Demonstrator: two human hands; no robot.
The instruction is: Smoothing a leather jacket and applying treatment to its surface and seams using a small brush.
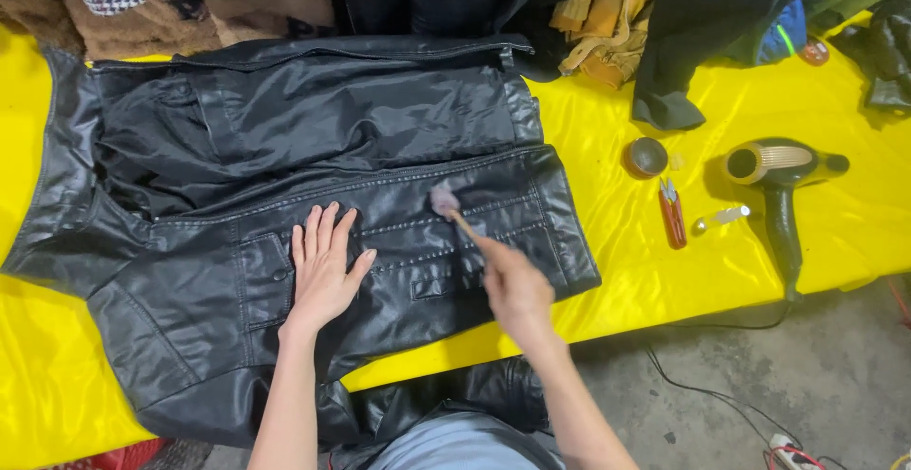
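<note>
Black leather jacket [285, 195] lies spread flat on the yellow-covered counter [721, 233], filling its left and centre. The left hand [323, 266] presses it open-palmed, fingers spread, at about 9 o'clock from the right hand [512, 285], which is clamped around a thin wooden-handled brush [446, 204] whose tip touches the stitched front panel at 11 o'clock from that hand.

If the left palm eases off, the slick leather may slide or pucker under the brush, and the stroke could wander off the seam. The hair dryer [778, 176] lies at 3 o'clock with its cord trailing off the edge, where a leg could snag it.

The brush head is blurred, so its kind is unclear. The jacket's lower hem hangs out of sight below the counter. A small round tin [646, 157] and red snips [672, 212] sit nearby; the clothes piled at 12 o'clock are cut off.
</note>
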